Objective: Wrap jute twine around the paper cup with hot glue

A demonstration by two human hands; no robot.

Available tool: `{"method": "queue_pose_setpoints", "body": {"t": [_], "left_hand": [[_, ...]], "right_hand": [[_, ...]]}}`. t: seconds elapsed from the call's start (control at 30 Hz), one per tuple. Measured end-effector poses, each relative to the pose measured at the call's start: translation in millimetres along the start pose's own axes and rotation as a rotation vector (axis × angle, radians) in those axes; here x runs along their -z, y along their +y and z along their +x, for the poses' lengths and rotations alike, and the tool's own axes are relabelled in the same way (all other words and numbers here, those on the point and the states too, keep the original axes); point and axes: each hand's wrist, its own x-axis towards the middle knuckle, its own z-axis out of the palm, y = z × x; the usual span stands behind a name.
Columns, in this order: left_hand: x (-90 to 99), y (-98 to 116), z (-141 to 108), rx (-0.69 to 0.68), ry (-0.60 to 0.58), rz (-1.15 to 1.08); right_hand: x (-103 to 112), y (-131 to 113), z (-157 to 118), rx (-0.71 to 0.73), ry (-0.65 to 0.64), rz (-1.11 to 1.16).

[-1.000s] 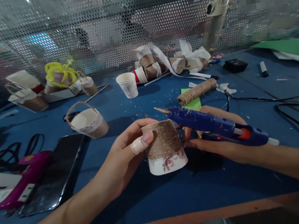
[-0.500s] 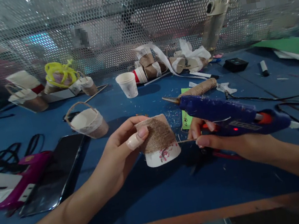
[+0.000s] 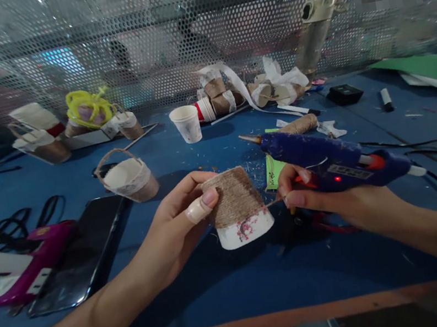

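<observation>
My left hand [image 3: 184, 208], with a bandage on the thumb, grips a paper cup [image 3: 239, 207] tilted above the table. Brown twine is wound around most of the cup, leaving a white band with a pink flower print bare at its lower end. From the cup's right side a short stretch of twine [image 3: 274, 202] runs to my right hand [image 3: 311, 192], pinched between thumb and fingers. That same hand also holds a blue glue gun [image 3: 318, 158], its red light lit and its nozzle pointing left, apart from the cup.
A twine-wrapped basket cup [image 3: 131, 181] stands behind my left hand, with a phone [image 3: 82, 253] and a purple power strip [image 3: 42, 260] at left. Further back are a white paper cup [image 3: 187, 124], a twine roll [image 3: 300, 125] and a bottle [image 3: 314, 33]. The gun's cord trails right.
The cup has shifted slightly right and down and turned a little in my left hand. The glue gun has moved slightly left, and the twine between the hands is shorter.
</observation>
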Motion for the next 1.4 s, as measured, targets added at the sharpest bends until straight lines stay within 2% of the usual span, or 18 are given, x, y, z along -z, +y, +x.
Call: {"method": "queue_pose_setpoints", "body": {"t": [0.17, 0.37, 0.67, 0.83, 1.1, 1.27, 1.4], "left_hand": [[0.3, -1.3, 0.4, -0.043, -0.022, 0.004], [-0.1, -2.2, -1.0, -0.061, -0.099, -0.026], [-2.4, -1.0, -1.3, -0.069, -0.101, 0.007], [-1.4, -3.5, -0.4, -0.122, -0.147, -0.004], [-2.3, -3.5, -4.3, -0.153, -0.154, -0.001], [-0.5, -3.5, -4.5, -0.194, -0.168, 0.056], [2.4, -3.4, -5.1, -0.241, -0.248, 0.099]], "right_hand": [[-0.1, -0.4, 2.5, -0.061, 0.000, -0.092], [-0.9, 0.5, 2.2, -0.058, -0.008, -0.119], [-2.4, -3.1, 0.9, -0.085, 0.057, -0.184], [-4.8, -2.9, -1.2, -0.167, 0.084, -0.135], [-5.3, 0.1, -0.7, -0.163, 0.060, -0.085], [-6.7, 3.4, -1.8, -0.224, 0.086, -0.036], [-6.1, 4.9, -1.1, -0.251, 0.068, -0.007]]}}
